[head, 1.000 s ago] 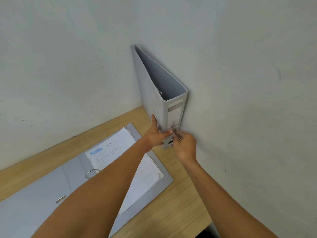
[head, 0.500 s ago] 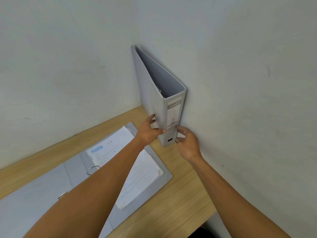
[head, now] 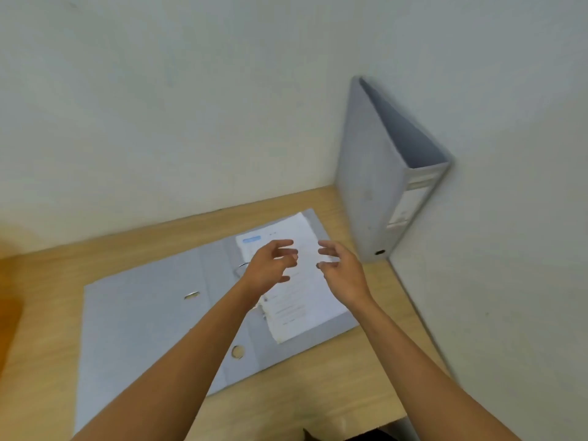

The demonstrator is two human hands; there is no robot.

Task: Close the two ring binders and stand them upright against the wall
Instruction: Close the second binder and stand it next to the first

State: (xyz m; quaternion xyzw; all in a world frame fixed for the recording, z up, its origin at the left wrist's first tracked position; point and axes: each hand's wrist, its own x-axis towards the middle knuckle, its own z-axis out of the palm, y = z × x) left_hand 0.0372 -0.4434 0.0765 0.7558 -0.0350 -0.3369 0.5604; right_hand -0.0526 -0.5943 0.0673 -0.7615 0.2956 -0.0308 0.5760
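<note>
A closed grey ring binder [head: 369, 192] stands upright in the corner, its side against the right wall, spine label facing me. A second grey binder [head: 140, 326] lies open and flat on the wooden desk, with a stack of white papers [head: 302, 281] on its right half and metal rings partly hidden by my left hand. My left hand [head: 270, 265] and my right hand [head: 342, 272] hover above the papers, fingers apart, holding nothing, both left of the standing binder.
Pale walls [head: 159, 106] meet in a corner behind the upright binder. The wooden desk [head: 318, 386] ends near the bottom edge of the view, and its right side runs along the right wall [head: 509, 249].
Both hands have let go of the upright binder and moved left and toward me over the open binder's papers. The view has swung left, so the standing binder now sits at the right.
</note>
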